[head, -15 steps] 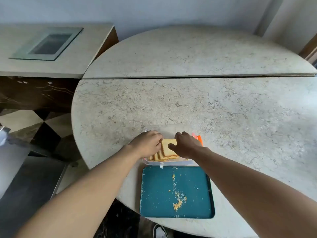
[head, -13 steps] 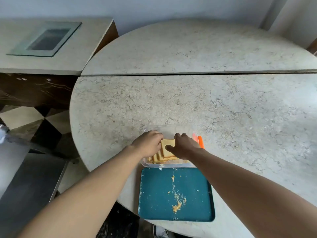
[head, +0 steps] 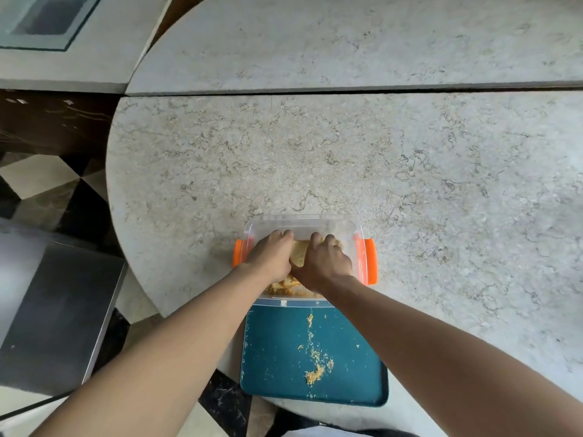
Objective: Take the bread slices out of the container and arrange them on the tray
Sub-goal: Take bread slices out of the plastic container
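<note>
Gripping pale bread slices [head: 299, 253] inside clear container [head: 303, 223].

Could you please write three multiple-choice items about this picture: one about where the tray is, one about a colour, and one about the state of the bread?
1. Where is the tray relative to the container?
A. On the far side of it
B. On the near side, toward the person
C. Underneath it

2. What colour are the container's side clips?
A. Orange
B. Green
C. White

3. What is the state of the bread slices?
A. Arranged on the tray
B. Lying on the bare table
C. In the container, gripped by both hands

Answers:
1. B, the teal tray lies just below the container's near rim in the head view.
2. A, both clips show bright orange.
3. C, the left hand and right hand close on the slices inside the container; the tray holds only crumbs.
</note>
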`<state>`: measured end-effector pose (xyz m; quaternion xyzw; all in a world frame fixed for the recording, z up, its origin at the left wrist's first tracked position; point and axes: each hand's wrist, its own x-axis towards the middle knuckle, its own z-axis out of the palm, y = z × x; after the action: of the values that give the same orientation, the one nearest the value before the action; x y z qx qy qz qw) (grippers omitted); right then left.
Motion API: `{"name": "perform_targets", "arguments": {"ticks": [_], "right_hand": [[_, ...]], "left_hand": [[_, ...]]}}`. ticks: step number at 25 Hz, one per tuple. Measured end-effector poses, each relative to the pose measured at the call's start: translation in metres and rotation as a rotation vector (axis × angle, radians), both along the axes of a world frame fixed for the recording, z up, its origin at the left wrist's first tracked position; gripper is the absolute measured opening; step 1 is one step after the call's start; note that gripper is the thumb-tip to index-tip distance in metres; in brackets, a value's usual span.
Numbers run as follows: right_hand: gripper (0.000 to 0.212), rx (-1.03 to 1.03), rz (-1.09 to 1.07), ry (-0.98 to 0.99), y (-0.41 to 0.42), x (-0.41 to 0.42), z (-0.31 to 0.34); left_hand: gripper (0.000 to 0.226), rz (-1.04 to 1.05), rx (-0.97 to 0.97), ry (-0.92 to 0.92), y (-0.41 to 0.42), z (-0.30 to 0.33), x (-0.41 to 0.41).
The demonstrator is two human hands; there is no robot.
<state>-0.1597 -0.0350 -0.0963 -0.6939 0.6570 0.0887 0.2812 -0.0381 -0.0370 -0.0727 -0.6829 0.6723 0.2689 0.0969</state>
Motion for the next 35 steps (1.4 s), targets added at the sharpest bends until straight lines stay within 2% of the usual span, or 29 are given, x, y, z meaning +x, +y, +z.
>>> {"name": "perform_targets", "arguments": {"ticks": [9, 14, 17, 21, 25, 30, 35], "right_hand": [[0.084, 0.039, -0.117, -0.152, 0.005, -0.003, 0.001], [0.060, 0.067, -0.226, -0.252, 0.006, -0.010, 0.008], [0.043, 0.052, -0.236, -0.271, 0.005, -0.012, 0.013], [0.036, 0.032, -0.244, -0.292, 0.006, -0.013, 0.015], [0.034, 0.029, -0.228, -0.301, 0.008, -0.013, 0.016], [0.038, 0.025, -0.212, -0.265, 0.008, -0.013, 0.016], [0.035, -0.011, -0.155, -0.224, 0.008, -0.016, 0.018]], "left_hand": [[0.045, 0.034, 0.011, 0.111, -0.006, -0.006, 0.005], [0.016, -0.058, 0.033, 0.010, -0.006, -0.010, 0.004], [0.021, -0.152, 0.015, -0.073, 0.000, -0.011, 0.004], [0.026, -0.211, -0.028, -0.104, 0.000, -0.010, 0.003], [0.040, -0.136, -0.003, -0.036, -0.002, -0.009, -0.001], [0.037, 0.085, 0.071, 0.102, -0.003, -0.009, -0.012], [0.015, 0.385, 0.151, 0.352, -0.001, -0.009, -0.006]]}}
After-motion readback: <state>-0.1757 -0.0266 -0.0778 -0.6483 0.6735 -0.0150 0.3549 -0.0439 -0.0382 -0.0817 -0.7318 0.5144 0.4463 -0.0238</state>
